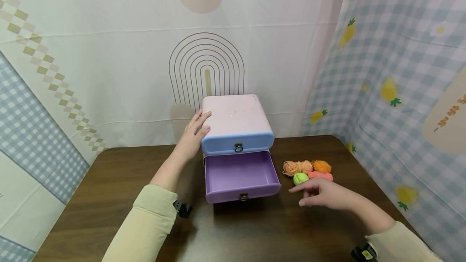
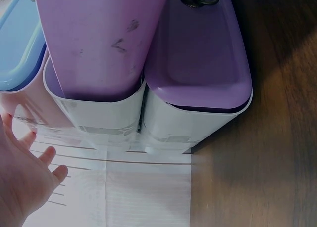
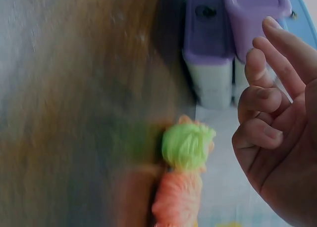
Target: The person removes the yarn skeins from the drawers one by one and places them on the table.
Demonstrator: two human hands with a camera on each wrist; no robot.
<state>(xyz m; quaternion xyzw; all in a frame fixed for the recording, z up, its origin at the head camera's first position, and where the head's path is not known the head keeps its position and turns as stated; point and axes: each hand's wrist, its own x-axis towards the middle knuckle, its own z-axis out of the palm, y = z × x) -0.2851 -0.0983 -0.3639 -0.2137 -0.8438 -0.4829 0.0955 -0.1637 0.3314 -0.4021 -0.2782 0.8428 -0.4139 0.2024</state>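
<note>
A small drawer unit with a pale pink top (image 1: 234,112) stands on the table. Its blue top drawer (image 1: 218,144) is closed, and the purple middle drawer (image 1: 225,195) is pulled out with nothing inside. The lower purple drawer (image 2: 203,54) is closed in the left wrist view. My left hand (image 1: 189,138) rests its spread fingers on the unit's upper left edge. To the right of the open drawer, my right hand (image 1: 324,193) hovers empty, fingers loosely bent and index finger extended, just in front of a green yarn ball (image 1: 300,178) and a coral yarn bundle (image 1: 320,176).
Behind the green ball lie peach yarn (image 1: 297,167) and an orange yarn ball (image 1: 322,166). The brown wooden table (image 1: 120,181) backs onto a hanging white patterned cloth (image 1: 138,72). A checked cloth (image 1: 382,51) hangs along the right side.
</note>
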